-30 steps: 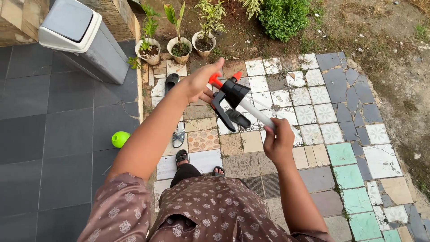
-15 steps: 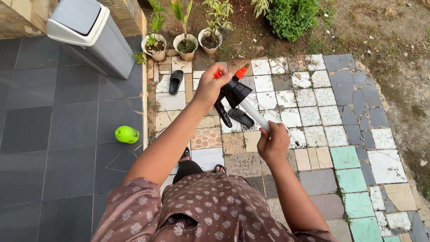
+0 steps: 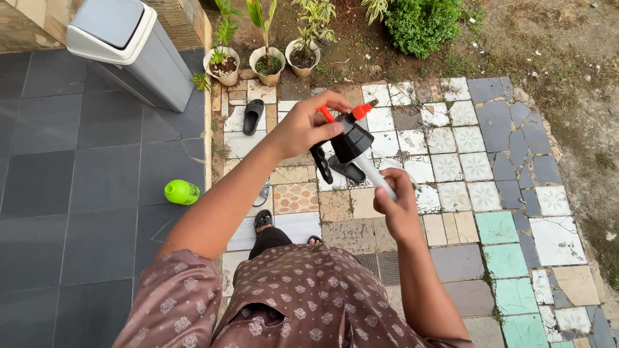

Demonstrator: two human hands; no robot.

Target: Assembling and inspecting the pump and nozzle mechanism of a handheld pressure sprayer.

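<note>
Head view: patchwork tile patio [image 3: 477,161], outdoors.

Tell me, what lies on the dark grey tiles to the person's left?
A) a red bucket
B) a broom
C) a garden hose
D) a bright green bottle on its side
D: a bright green bottle lies on its side on the dark grey tiles.

Left hand [image 3: 303,125] grips black sprayer head [image 3: 348,140] with orange nozzle; right hand [image 3: 396,205] just below holds its white tube [image 3: 377,178]. Green bottle [image 3: 181,192] on dark tiles, well left of hands. Potted plants [image 3: 267,63] beyond them.
</note>
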